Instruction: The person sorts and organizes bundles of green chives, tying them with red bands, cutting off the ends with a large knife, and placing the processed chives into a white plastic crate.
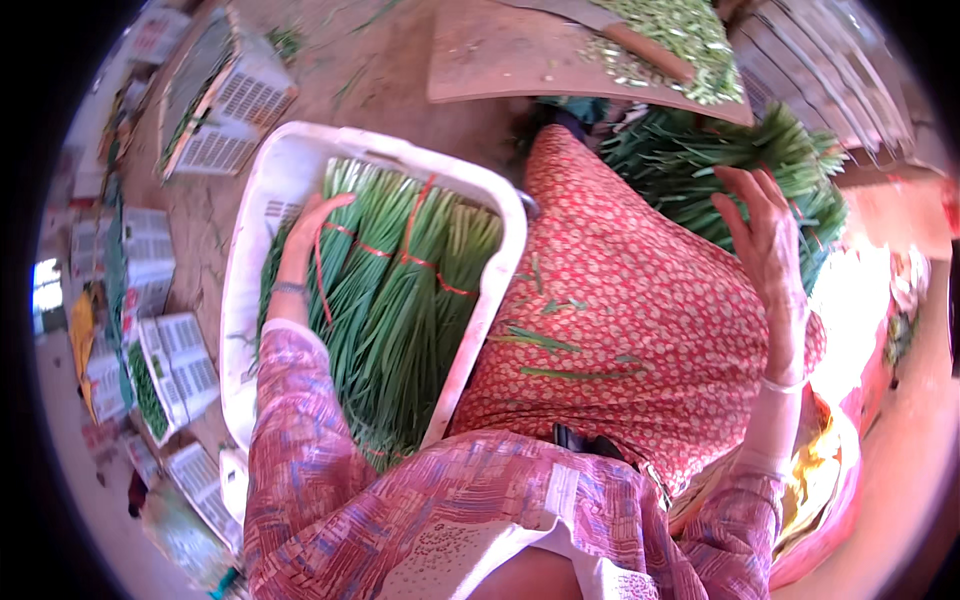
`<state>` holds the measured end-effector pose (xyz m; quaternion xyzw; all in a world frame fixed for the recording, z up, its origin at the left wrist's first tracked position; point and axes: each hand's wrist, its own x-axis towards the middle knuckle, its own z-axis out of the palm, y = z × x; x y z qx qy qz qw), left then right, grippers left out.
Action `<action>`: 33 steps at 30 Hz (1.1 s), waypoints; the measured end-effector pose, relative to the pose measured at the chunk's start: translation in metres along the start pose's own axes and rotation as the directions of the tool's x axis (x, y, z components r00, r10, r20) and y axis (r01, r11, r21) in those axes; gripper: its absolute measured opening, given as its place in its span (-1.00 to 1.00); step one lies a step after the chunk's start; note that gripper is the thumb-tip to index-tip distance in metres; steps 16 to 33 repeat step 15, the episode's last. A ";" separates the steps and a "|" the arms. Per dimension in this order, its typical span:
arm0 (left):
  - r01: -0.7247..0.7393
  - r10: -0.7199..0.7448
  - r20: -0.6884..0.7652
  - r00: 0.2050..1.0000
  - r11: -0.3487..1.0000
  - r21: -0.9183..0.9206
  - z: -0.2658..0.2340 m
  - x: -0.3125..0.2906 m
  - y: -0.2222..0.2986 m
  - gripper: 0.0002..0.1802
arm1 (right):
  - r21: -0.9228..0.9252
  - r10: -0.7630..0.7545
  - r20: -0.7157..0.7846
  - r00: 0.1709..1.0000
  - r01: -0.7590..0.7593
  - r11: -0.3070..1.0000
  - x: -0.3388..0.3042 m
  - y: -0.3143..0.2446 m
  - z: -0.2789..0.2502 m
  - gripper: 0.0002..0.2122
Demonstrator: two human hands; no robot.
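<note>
A white plastic crate [505, 240] stands at my left, packed with long green chive bundles [385, 290] tied with red bands. My left hand [315, 222] reaches inside its left wall, at the pale cut ends of the leftmost bundle. Its fingers are stretched out over the stems; some are hidden. On the other side, my right hand [765, 228] is raised with fingers apart and slightly bent, holding nothing. Closest to it is a large pile of chives [700, 160], with a red band showing near its right end.
Ahead is a wooden board [500, 60] bearing a wooden-handled knife [650, 52] and chopped pale green stems [690, 30]. Red patterned cloth [640, 290] with loose leaves covers my lap. More crates [235, 110] stand along the left; stacked crates [825, 80] stand far right.
</note>
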<state>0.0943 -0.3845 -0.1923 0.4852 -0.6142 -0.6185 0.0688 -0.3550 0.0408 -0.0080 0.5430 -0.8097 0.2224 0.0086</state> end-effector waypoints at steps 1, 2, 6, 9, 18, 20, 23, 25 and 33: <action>0.008 -0.008 0.000 1.000 1.000 0.014 0.000 0.001 0.002 -0.38 | -0.012 0.022 -0.016 1.000 -0.022 1.000 -0.008 0.007 -0.001 -0.77; 0.008 -0.005 -0.024 1.000 0.994 0.105 0.012 -0.002 0.014 -0.28 | -0.026 0.044 -0.038 0.998 -0.045 0.999 -0.019 0.012 -0.001 -0.77; -0.032 0.322 -0.318 0.892 0.746 0.665 -0.037 -0.003 -0.059 -0.08 | 0.070 0.076 -0.064 0.995 -0.071 0.995 -0.045 0.005 0.004 -0.78; 0.088 0.102 -0.301 0.948 0.826 0.557 0.004 0.004 -0.036 -0.15 | 0.088 0.156 -0.051 0.986 -0.151 0.985 -0.082 0.012 0.014 -0.79; -0.032 0.090 -0.199 0.976 0.960 0.278 -0.025 0.030 -0.072 -0.23 | 0.171 0.170 -0.170 0.971 -0.141 0.975 -0.097 0.022 -0.030 -0.78; -0.032 0.090 -0.199 0.976 0.960 0.278 -0.025 0.030 -0.072 -0.23 | 0.171 0.170 -0.170 0.971 -0.141 0.975 -0.097 0.022 -0.030 -0.78; -0.032 0.090 -0.199 0.976 0.960 0.278 -0.025 0.030 -0.072 -0.23 | 0.171 0.170 -0.170 0.971 -0.141 0.975 -0.097 0.022 -0.030 -0.78; -0.032 0.090 -0.199 0.976 0.960 0.278 -0.025 0.030 -0.072 -0.23 | 0.171 0.170 -0.170 0.971 -0.141 0.975 -0.097 0.022 -0.030 -0.78; -0.032 0.090 -0.199 0.976 0.960 0.278 -0.025 0.030 -0.072 -0.23 | 0.171 0.170 -0.170 0.971 -0.141 0.975 -0.097 0.022 -0.030 -0.78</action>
